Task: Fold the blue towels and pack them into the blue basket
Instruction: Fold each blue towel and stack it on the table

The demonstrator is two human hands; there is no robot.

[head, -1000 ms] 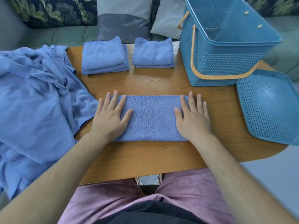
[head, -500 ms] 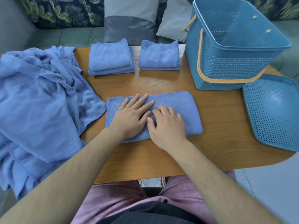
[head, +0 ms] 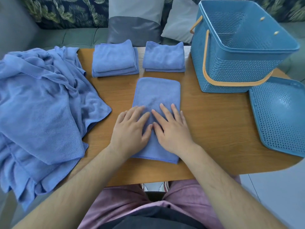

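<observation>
While the half-folded blue towel lies lengthwise on the table, my left hand and right hand press it flat, fingers straight, gripping nothing. A careless next fold could skew its layers (soft cloth slips), spoiling the fit in the blue basket nearby.

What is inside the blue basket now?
No towel shows inside the blue basket: only its perforated far walls and some floor. Its near wall hides the front of the floor.

Left hand, right hand, flat, adjacent
</observation>
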